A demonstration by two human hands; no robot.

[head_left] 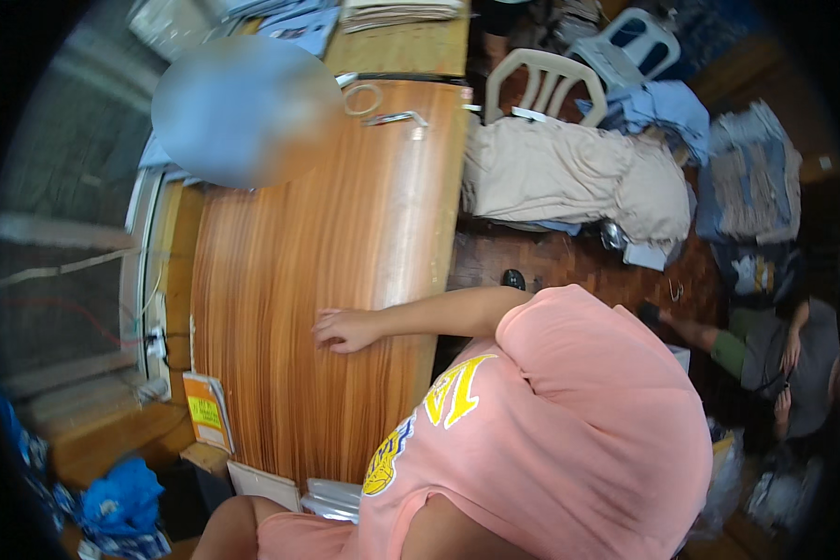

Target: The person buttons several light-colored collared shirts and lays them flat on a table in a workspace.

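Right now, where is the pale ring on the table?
In the head view, the pale ring lies near the far end of the wooden tabletop, just beyond and left of a small tool, well away from the right hand.

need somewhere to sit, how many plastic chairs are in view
2: a cream chair just above the beige garments in the picture, and a pale blue chair to its upper right. More may be hidden under the garments.
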